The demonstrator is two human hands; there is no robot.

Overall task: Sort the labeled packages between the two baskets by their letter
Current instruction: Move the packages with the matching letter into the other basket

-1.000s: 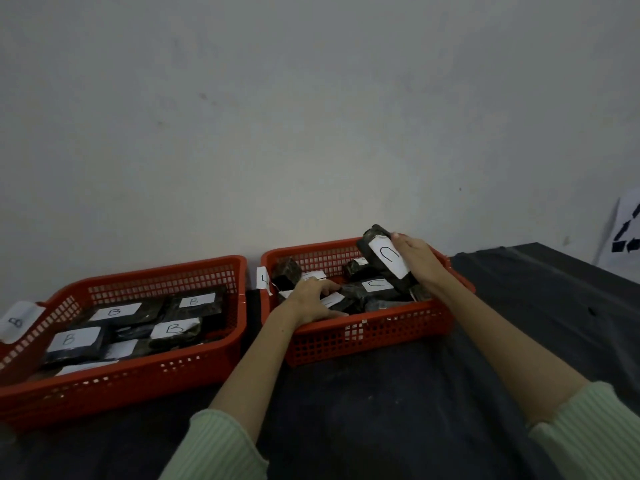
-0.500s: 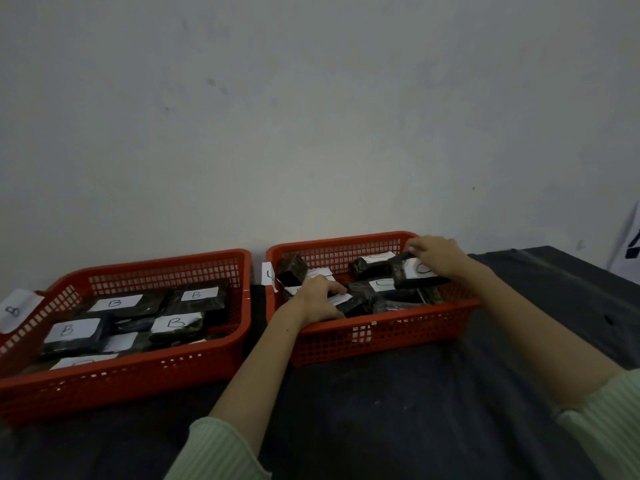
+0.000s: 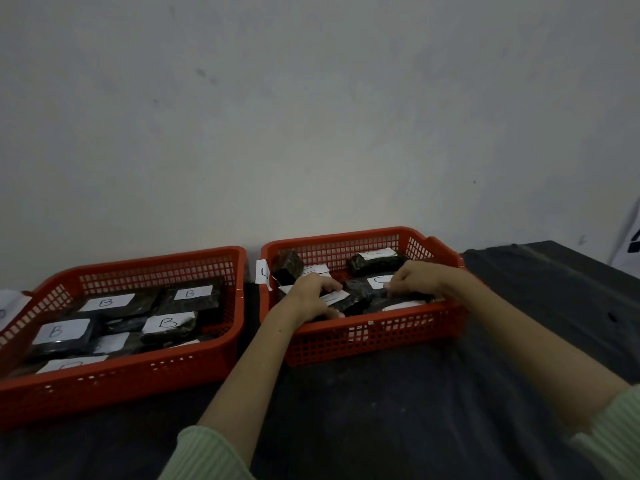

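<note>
Left of the right basket (image 3: 367, 344) sits the left basket (image 3: 145, 368), full of dark packages labelled B (image 3: 104, 302). Just inside the right basket's near-left corner, the left hand (image 3: 311, 297) lies on a dark package with a white label (image 3: 346, 301), fingers curled down over it. Toward that basket's right side, the right hand (image 3: 420, 280) presses bent fingers onto the packages labelled C (image 3: 379, 282); whether it actually grips one, I cannot tell.

Dark tablecloth (image 3: 398, 427), pale wall (image 3: 311, 116), green sleeves (image 3: 204, 455)
</note>
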